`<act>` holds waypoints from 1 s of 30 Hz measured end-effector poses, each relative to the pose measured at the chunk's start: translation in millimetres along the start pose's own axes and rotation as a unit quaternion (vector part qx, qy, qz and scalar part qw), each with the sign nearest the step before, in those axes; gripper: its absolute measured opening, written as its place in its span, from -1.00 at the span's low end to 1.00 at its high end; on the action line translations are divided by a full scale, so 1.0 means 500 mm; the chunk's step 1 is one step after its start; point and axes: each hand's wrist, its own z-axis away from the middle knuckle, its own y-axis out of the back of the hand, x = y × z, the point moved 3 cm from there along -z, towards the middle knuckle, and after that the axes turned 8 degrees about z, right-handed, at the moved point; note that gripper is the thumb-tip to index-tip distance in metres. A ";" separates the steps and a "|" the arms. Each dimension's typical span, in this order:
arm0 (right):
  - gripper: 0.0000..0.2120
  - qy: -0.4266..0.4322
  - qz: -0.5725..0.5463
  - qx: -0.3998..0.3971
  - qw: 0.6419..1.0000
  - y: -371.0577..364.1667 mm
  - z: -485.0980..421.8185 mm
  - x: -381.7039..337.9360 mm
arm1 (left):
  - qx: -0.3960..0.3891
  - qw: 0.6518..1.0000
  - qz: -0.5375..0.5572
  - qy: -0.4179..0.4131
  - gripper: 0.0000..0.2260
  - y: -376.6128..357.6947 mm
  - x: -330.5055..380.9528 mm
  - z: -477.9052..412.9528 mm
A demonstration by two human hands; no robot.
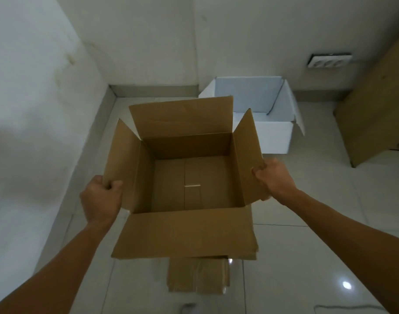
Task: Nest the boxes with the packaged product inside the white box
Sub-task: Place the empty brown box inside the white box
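An open brown cardboard box [189, 182] is held in front of me, all of its flaps spread outward and its inside bare. My left hand [101, 200] grips the near corner of the left flap. My right hand [273, 175] pinches the near edge of the right flap. Behind it, to the right, an open white box [273, 137] stands on the floor by the wall. Below the brown box's near flap lies a brown packaged product in clear plastic wrap [198, 277] on the floor, partly hidden.
White walls meet in a corner at the far left. A flat brown cardboard sheet [375, 105] leans against the right wall. A wall socket [329, 61] sits above the white box. Glossy tiled floor [318, 245] lies all around; a cable [343, 308] runs at bottom right.
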 end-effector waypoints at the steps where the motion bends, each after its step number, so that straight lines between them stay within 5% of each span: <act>1: -0.73 -0.007 -0.001 0.009 1.000 0.034 -0.004 0.012 | -0.007 1.000 0.013 -0.008 -0.79 -0.019 0.029 0.006; 18: -0.88 -0.011 -0.005 0.127 0.992 0.399 -0.359 0.032 | -0.065 0.981 0.128 -0.132 -0.64 -0.410 0.399 -0.157; 30: -0.67 0.011 -0.020 0.139 0.990 0.510 -0.742 -0.007 | -0.063 0.989 0.087 -0.106 -0.81 -0.704 0.535 -0.352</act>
